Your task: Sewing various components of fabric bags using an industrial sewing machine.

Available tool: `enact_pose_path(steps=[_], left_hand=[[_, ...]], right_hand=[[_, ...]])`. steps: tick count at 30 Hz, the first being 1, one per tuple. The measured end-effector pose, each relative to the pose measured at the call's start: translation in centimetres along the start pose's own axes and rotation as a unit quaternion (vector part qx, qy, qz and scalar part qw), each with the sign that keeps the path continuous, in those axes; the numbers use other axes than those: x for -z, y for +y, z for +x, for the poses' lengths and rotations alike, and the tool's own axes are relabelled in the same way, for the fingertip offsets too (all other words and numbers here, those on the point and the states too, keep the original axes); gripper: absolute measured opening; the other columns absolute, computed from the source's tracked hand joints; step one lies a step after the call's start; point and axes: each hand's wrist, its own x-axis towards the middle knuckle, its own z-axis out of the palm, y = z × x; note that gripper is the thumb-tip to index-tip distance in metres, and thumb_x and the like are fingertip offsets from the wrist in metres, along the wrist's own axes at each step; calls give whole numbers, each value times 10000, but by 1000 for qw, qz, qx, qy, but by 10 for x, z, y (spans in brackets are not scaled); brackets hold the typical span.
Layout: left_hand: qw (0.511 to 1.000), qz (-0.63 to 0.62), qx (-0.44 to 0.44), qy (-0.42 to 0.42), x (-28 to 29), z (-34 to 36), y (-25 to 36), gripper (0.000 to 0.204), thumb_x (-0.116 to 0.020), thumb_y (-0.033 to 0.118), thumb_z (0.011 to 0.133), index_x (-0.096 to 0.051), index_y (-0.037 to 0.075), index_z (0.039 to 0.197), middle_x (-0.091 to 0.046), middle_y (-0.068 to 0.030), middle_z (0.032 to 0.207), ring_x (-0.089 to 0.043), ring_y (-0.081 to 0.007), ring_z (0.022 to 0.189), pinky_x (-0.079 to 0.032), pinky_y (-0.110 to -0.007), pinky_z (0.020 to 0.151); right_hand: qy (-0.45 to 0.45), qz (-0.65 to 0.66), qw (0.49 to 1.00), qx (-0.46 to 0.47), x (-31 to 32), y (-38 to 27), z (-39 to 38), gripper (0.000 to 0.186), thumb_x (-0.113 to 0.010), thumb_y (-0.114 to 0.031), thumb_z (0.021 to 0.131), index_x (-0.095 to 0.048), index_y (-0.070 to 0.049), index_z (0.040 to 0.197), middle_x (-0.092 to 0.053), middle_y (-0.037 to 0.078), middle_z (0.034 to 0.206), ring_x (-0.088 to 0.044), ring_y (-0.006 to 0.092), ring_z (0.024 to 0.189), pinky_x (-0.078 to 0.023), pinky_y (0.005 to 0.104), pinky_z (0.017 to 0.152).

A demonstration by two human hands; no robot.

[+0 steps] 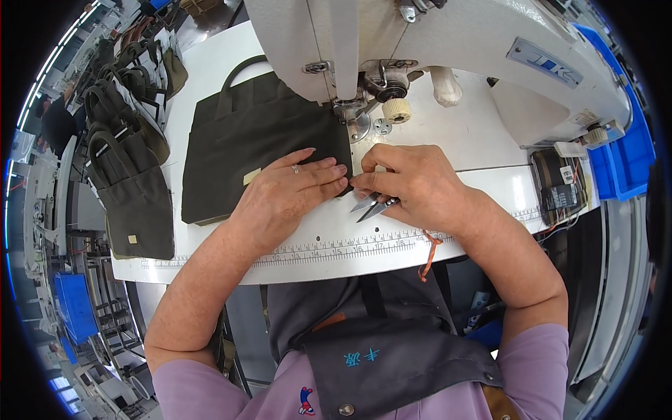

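Note:
A dark olive fabric bag with a loop handle lies on the white sewing table, its right edge beside the presser foot of the sewing machine. My left hand, wearing a ring, rests flat on the bag's near right part with fingers extended. At the bag's near right corner, my right hand pinches with thumb and forefinger; whether it grips the fabric edge or a thread is too small to tell. Thread snips are held in that same hand, blades pointing left below the fingers.
Several similar bags are stacked at the table's left. A printed ruler strip runs along the front edge, where an orange cord hangs. A dark box with wires and blue bins stand at the right.

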Motion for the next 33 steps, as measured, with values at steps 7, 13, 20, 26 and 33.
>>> enact_pose_path(steps=[7,13,20,26,33], left_hand=[[999,12,-21,30,-4,14,-33,404,-606,-29,818,-753,77,1180,-729,-61,1256,-671,-221,1215,-473,-456,1130],[998,29,-15,56,-8,29,-51,388,-611,-33,830,-772,108,1153,-746,-41,1211,-690,-226,1165,-491,-433,1116],[994,78,29,71,-9,43,-59,413,-593,-63,817,-778,102,1146,-760,-75,1139,-709,-261,1090,-521,-414,1056],[993,83,27,78,-10,43,-58,441,-571,-88,805,-781,101,1144,-762,-91,1121,-716,-274,1065,-541,-397,1025],[994,75,51,62,-7,40,-54,450,-556,-98,798,-771,82,1149,-757,-103,1132,-710,-288,1086,-529,-424,1061]], right_hand=[[-1,-66,997,-41,0,5,8,314,-809,-126,719,-747,-119,1026,-617,21,944,-682,232,797,-555,382,647],[-20,-131,986,-105,-1,4,13,504,-783,-174,776,-691,-148,1271,-613,51,1010,-674,238,836,-562,388,697],[-36,-162,978,-127,-1,4,9,519,-780,-270,817,-666,-135,1305,-609,82,992,-680,257,789,-552,398,662],[-27,-161,980,-114,0,6,8,500,-783,-282,824,-673,-111,1282,-602,85,972,-689,253,771,-552,400,645],[-16,-142,983,-111,-3,4,8,492,-780,-276,819,-679,-130,1278,-603,86,946,-687,262,761,-550,410,652]])
